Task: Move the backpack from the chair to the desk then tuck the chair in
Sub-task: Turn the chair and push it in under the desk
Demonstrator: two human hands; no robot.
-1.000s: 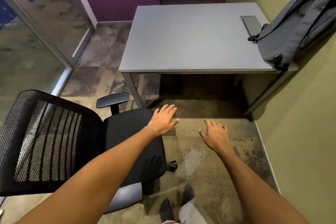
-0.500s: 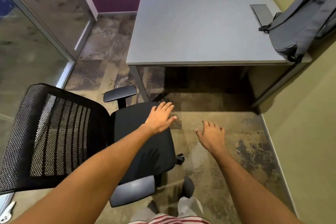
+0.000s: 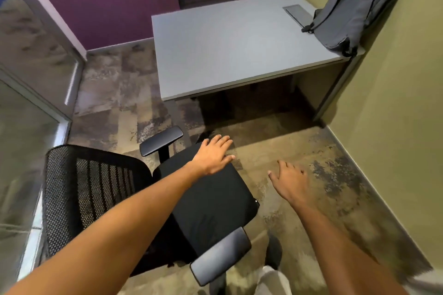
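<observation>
Left hand (image 3: 213, 154) flat, fingers (image 3: 224, 142) spread, over front edge of chair (image 3: 203, 199) seat. Right hand (image 3: 288, 179) open, empty, above carpet beside seat. Backpack (image 3: 354, 7) on desk (image 3: 227, 48), far right corner, leaning on wall, well apart from fingers. Since half second ago: hands barely shifted; view swung left.

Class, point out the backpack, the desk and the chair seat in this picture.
backpack (image 3: 354, 5): head view, on its grey front panel.
desk (image 3: 223, 48): head view, on the bare grey top.
chair seat (image 3: 211, 201): head view, on the black cushion.
</observation>
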